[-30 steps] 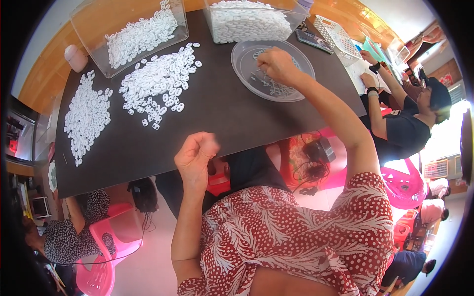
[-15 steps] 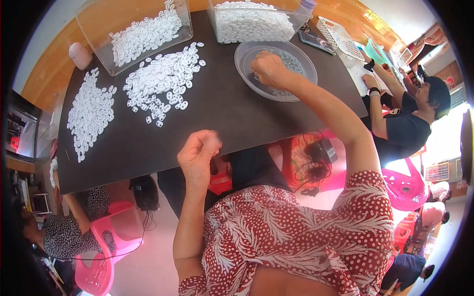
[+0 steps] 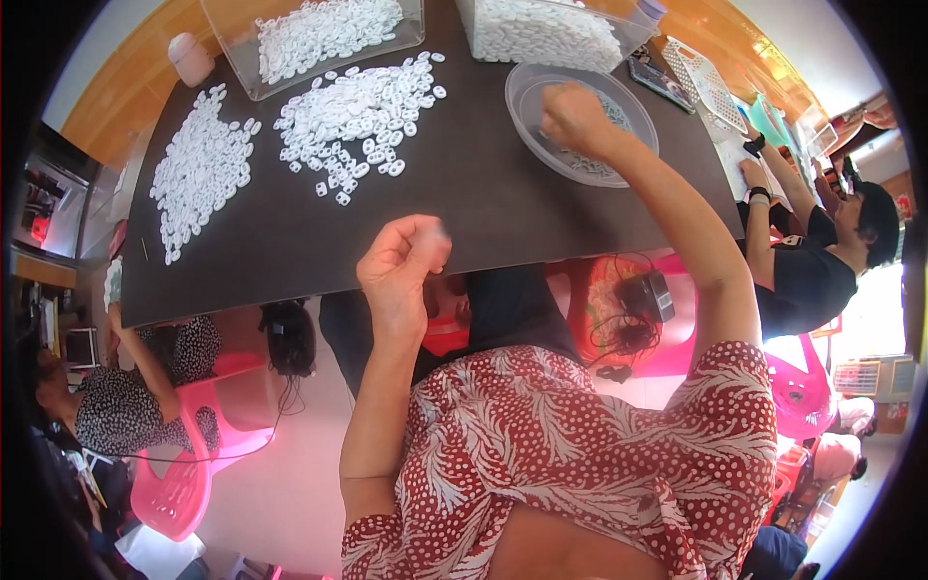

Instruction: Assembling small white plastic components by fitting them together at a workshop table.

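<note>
My left hand (image 3: 401, 266) is raised at the front edge of the dark table (image 3: 483, 198), its fingers closed in a pinch. The thumb tip is smeared, and what it pinches, if anything, cannot be made out. Over the shallow, clear round basin (image 3: 642, 162) my right hand (image 3: 577, 118) is closed with the knuckles up, hiding its fingertips. Small grey-green pieces (image 3: 613, 114) lie in the basin around that hand. To the left, small white oval pieces with holes are spread in a middle pile (image 3: 353, 116) and a left pile (image 3: 203, 164).
Behind the piles stands a clear bin (image 3: 329, 39) of white pieces; a second bin (image 3: 546, 34) adjoins the basin. A pale bottle (image 3: 190, 60), a phone (image 3: 661, 83) and a white basket (image 3: 703, 77) are at the back. A person (image 3: 822, 237) sits at right, another (image 3: 126, 396) at left.
The whole view has shifted, so the table and piles appear higher and further right. My right hand stays over the basin, and my left hand keeps its pinch at the table's edge.
</note>
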Demonstrator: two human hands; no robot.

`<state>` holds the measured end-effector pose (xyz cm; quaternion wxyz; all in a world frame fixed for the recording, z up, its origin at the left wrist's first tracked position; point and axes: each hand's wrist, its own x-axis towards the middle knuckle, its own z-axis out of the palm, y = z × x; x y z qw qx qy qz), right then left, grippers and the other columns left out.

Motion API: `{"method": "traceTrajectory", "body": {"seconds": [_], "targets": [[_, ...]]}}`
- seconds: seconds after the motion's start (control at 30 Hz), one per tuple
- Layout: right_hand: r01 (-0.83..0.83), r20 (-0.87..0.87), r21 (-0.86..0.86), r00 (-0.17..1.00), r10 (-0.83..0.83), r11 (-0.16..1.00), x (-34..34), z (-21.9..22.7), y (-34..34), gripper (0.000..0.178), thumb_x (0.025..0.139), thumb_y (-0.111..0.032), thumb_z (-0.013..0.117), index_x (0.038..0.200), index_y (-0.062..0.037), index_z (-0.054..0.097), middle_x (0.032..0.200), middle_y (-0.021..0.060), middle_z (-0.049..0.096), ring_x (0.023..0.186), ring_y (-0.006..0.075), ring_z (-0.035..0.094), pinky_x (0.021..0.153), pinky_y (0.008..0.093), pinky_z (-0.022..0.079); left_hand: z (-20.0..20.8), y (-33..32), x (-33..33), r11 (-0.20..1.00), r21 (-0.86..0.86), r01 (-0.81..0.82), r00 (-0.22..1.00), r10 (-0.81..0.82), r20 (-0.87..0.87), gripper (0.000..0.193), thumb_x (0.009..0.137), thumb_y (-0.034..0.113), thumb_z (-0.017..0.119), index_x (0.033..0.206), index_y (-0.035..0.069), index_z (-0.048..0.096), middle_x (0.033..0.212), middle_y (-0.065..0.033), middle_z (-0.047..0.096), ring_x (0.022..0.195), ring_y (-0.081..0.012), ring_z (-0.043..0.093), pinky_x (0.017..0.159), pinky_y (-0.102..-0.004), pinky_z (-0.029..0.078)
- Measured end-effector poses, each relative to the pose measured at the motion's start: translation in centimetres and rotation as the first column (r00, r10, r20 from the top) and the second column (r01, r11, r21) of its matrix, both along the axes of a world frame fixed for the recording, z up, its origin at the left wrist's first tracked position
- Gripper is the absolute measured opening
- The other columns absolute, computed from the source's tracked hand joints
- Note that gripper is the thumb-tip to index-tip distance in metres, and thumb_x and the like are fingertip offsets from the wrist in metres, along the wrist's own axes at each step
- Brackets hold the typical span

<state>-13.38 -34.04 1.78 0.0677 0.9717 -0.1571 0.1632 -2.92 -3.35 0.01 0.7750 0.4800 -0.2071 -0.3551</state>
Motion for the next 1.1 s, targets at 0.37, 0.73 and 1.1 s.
{"method": "traceTrajectory", "body": {"seconds": [0.37, 0.73, 1.1], "targets": [[-0.392, 0.376, 0.792, 0.917, 0.131, 0.468, -0.4, 4.9, 13.7, 0.009, 0.077, 0.0, 0.062, 0.085, -0.0026, 0.065, 0.077, 0.0019, 0.059, 0.071, 0.0086, 0.054, 0.062, 0.0226, 0.044, 1.1, 0.9, -0.3, 0.997, -0.051, -0.061, 0.998, 0.061, 0.007, 0.016, 0.083, 0.0, 0.063, 0.099, -0.004, 0.062, 0.08, -0.0068, 0.063, 0.069, -0.0098, 0.057, 0.065, -0.0204, 0.047], [-0.311, 0.305, 0.946, 0.95, 0.073, 0.095, 1.3, 4.0, 18.0, 0.013, 0.079, 0.004, 0.064, 0.092, 0.0025, 0.061, 0.084, 0.0011, 0.06, 0.078, 0.0053, 0.054, 0.07, 0.0198, 0.045, 1.6, 2.1, -1.4, 0.986, -0.074, -0.149, 0.981, 0.157, 0.114, 0.022, 0.083, 0.0, 0.064, 0.104, -0.005, 0.06, 0.085, -0.0057, 0.063, 0.076, -0.0096, 0.059, 0.07, -0.0199, 0.047], [-0.293, 0.289, 0.954, 0.955, 0.07, 0.061, 1.2, 3.7, 18.2, 0.015, 0.08, 0.004, 0.064, 0.094, 0.0029, 0.06, 0.085, 0.0018, 0.059, 0.078, 0.0056, 0.054, 0.069, 0.0197, 0.045, 0.8, 2.3, -1.3, 0.982, -0.029, -0.189, 0.944, 0.19, 0.271, 0.012, 0.085, 0.0, 0.061, 0.097, -0.002, 0.063, 0.081, 0.0015, 0.058, 0.072, -0.0034, 0.052, 0.065, -0.0169, 0.042]]}}
